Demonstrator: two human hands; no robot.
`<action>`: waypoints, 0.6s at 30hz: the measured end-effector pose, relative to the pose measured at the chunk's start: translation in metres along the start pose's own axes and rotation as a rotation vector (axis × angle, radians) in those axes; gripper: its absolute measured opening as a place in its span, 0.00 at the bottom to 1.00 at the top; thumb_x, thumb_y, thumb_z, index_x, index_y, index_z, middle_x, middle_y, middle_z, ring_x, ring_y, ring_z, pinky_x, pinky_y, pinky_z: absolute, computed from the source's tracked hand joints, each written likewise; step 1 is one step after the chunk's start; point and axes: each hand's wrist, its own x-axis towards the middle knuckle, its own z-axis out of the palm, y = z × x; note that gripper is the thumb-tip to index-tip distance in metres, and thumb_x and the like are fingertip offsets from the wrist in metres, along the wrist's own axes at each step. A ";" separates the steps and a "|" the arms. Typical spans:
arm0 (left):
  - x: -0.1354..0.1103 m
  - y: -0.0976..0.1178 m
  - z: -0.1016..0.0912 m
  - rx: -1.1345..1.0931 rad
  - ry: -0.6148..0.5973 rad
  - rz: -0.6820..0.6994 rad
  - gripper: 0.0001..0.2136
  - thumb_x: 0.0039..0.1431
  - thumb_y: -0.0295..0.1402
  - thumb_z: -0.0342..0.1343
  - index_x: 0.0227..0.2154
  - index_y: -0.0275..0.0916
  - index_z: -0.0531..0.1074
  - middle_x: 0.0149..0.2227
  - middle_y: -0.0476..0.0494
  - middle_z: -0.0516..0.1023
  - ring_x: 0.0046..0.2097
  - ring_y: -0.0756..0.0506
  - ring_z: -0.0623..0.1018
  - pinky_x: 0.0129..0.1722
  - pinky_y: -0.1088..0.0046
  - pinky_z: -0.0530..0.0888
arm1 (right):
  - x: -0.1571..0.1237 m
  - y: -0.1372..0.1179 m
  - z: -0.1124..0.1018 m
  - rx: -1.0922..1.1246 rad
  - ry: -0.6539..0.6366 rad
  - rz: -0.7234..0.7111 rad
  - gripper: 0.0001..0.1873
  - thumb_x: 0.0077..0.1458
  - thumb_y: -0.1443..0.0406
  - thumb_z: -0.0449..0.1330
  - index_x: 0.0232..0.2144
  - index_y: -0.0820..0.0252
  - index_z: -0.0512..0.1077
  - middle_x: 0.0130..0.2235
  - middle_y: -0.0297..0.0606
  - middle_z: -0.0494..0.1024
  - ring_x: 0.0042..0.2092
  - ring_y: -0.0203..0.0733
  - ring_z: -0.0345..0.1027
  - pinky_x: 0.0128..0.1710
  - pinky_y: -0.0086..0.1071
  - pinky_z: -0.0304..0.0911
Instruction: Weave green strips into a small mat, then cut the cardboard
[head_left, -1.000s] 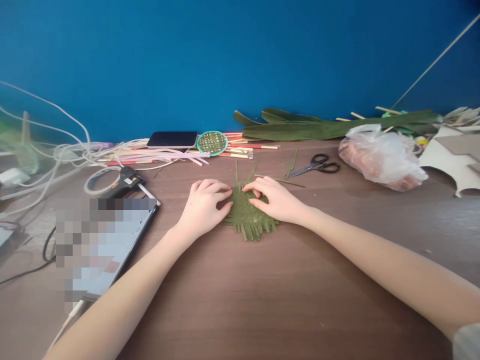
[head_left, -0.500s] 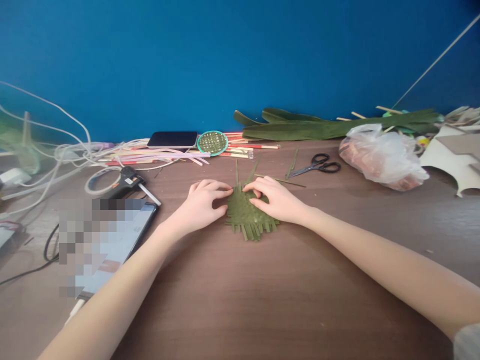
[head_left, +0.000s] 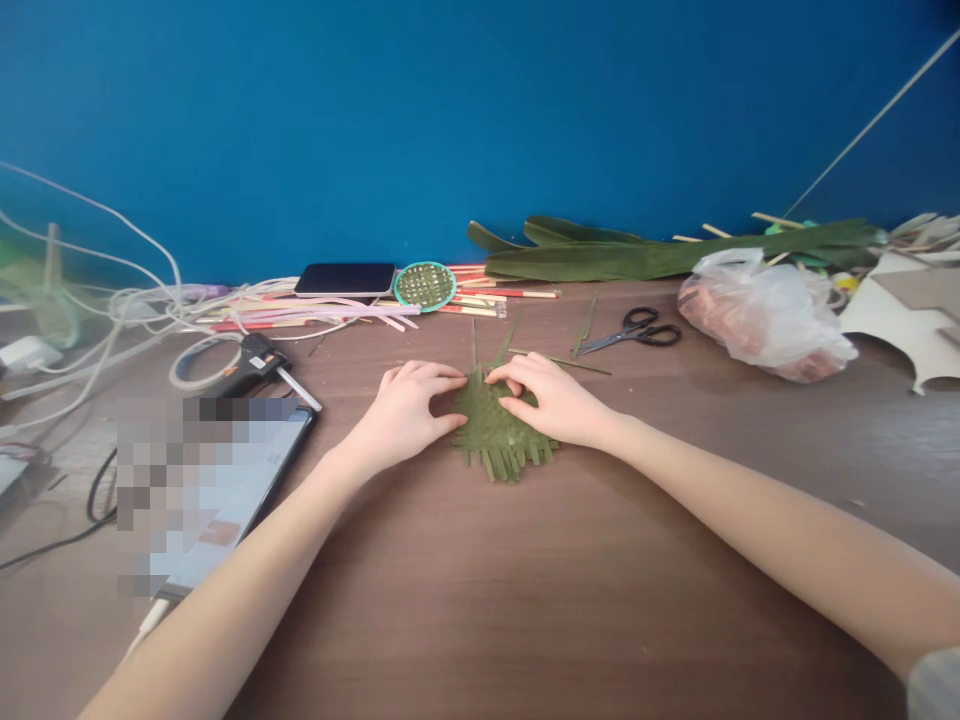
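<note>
A small mat woven from green leaf strips (head_left: 499, 430) lies on the brown table, its loose strip ends fanning toward me and a few longer strips sticking out at the far side. At its left edge, my left hand (head_left: 411, 408) rests with fingers stretched out and thumb spread apart, the fingertips touching the weave. My right hand (head_left: 555, 400) lies over the mat's upper right part, fingers bent and closed on the strips; the thumb is on top and some fingertips are hidden. Beyond it are cut leaf strips (head_left: 585, 325) and black-handled scissors (head_left: 634, 330).
Along the blue wall sit long green leaves (head_left: 600, 260), a dark phone (head_left: 345, 279), a round teal-rimmed woven piece (head_left: 425, 287) and sticks. A plastic bag (head_left: 765, 315) stands right. Left are a glue gun (head_left: 259, 365), tangled cables (head_left: 127, 305) and a partly blurred phone (head_left: 277, 470).
My left hand has shifted very slightly, its thumb moving a little to the right onto the mat's edge. My right hand and the mat look almost unmoved.
</note>
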 end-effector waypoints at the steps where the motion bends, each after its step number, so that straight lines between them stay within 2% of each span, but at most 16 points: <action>1: 0.000 0.000 0.000 -0.012 0.009 -0.010 0.16 0.51 0.37 0.57 0.45 0.42 0.71 0.50 0.45 0.73 0.53 0.41 0.68 0.54 0.58 0.60 | 0.000 0.000 0.000 0.000 0.000 0.001 0.10 0.54 0.68 0.52 0.40 0.60 0.67 0.29 0.36 0.64 0.36 0.42 0.58 0.41 0.36 0.56; 5: -0.001 0.003 0.002 -0.080 0.019 -0.046 0.15 0.50 0.34 0.59 0.42 0.41 0.70 0.48 0.46 0.73 0.50 0.42 0.69 0.51 0.60 0.63 | 0.000 0.000 0.000 -0.004 -0.005 0.005 0.10 0.54 0.68 0.53 0.40 0.60 0.67 0.30 0.36 0.65 0.36 0.42 0.58 0.41 0.36 0.56; 11: -0.001 0.007 0.004 -0.117 0.028 -0.121 0.15 0.50 0.33 0.58 0.42 0.42 0.68 0.46 0.46 0.72 0.50 0.42 0.67 0.52 0.59 0.62 | 0.000 0.001 0.000 -0.006 0.001 0.000 0.11 0.54 0.68 0.52 0.41 0.61 0.68 0.30 0.36 0.65 0.36 0.41 0.58 0.41 0.36 0.56; 14: -0.001 0.005 0.001 -0.122 -0.028 -0.093 0.15 0.52 0.35 0.55 0.43 0.43 0.67 0.48 0.46 0.69 0.53 0.41 0.65 0.53 0.57 0.60 | 0.000 0.001 0.000 -0.005 0.000 0.000 0.11 0.54 0.67 0.52 0.41 0.60 0.67 0.30 0.36 0.65 0.36 0.42 0.58 0.41 0.36 0.56; 18: -0.002 0.000 -0.004 -0.162 -0.160 -0.053 0.24 0.49 0.40 0.56 0.50 0.46 0.61 0.52 0.44 0.64 0.56 0.40 0.61 0.56 0.56 0.57 | -0.001 0.000 0.000 -0.003 -0.005 0.001 0.11 0.54 0.68 0.52 0.41 0.62 0.68 0.30 0.36 0.64 0.37 0.41 0.58 0.41 0.35 0.56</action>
